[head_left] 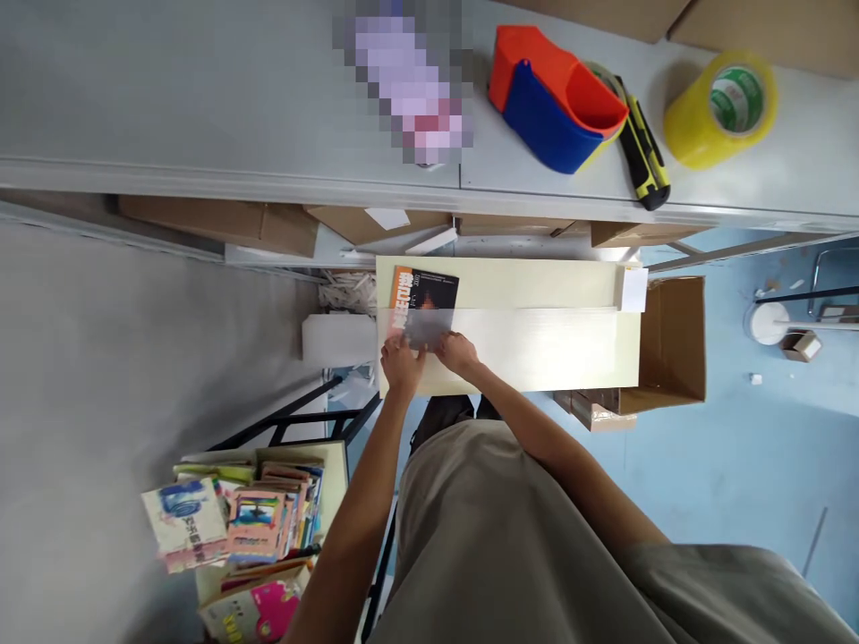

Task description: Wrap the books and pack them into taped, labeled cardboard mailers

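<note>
Pinching the near edge of a clear plastic sleeve [426, 326], the left hand [401, 365] and right hand [458, 352] sit side by side, fingers pressed together on the film, which lies over the lower part of a book [422, 295]. The book has a dark cover with an orange spine strip bearing large white characters — too small to read. It rests at the 9 o'clock end of a pale cream board [550, 295], with a white foam sheet [537, 335] spread over the board's near half.

At 12 o'clock runs a grey shelf [201, 107] carrying a red and blue tape dispenser [550, 103], a yellow and black knife [644, 143] touching it, and a yellow tape roll [721, 107] whose green inner label has writing I cannot read.

At 3 o'clock an open cardboard box [671, 340] stands just beside the board; its contents are hidden. At 7 o'clock a low stand [335, 465] holds a heap of colourful books [242, 528] — their titles are illegible.
</note>
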The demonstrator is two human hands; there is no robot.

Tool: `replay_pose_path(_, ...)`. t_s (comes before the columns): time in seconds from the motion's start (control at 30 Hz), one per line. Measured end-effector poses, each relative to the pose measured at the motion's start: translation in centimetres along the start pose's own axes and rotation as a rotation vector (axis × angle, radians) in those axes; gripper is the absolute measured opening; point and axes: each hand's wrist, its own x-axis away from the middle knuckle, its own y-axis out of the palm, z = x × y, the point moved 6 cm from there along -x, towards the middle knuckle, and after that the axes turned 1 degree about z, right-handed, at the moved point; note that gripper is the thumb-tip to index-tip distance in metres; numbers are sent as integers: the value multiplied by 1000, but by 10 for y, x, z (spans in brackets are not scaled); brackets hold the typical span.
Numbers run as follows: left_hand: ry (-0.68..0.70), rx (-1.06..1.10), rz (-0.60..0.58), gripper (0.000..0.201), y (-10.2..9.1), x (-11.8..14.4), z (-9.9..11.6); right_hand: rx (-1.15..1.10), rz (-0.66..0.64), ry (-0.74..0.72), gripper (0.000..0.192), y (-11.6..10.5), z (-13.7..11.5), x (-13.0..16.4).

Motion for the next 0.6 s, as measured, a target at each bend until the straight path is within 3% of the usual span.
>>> replay_pose_path(0.07, 37, 53, 35, 51, -17, -33, -1, 37, -4, 73, 32, 9, -12, -17)
replay_pose_path(0.17, 92, 135, 56, 59, -33, -87, 10, 57, 20, 128, 43, 16, -17, -29)
replay_pose_path(0.23, 81, 179, 31, 67, -32, -120, 20, 65, 35, 143, 46, 20, -18, -30)
replay_pose_path(0.33, -41, 256, 29, 77, -26, -157, 26, 60, 49, 158, 47, 27, -20, -30)
replay_pose_path(0.43, -125, 285, -29, 60, -24, -181, 21, 37, 57, 172, 45, 30, -22, -30)
replay_pose_path(0.53, -39, 245, -168, 35, -30, -190, 18, 0, 73, 180, 43, 29, -23, -28)
replay_pose_path(0.6, 30, 268, -198, 28, -39, -188, 19, -30, 82, 163, 40, 27, -21, -24)
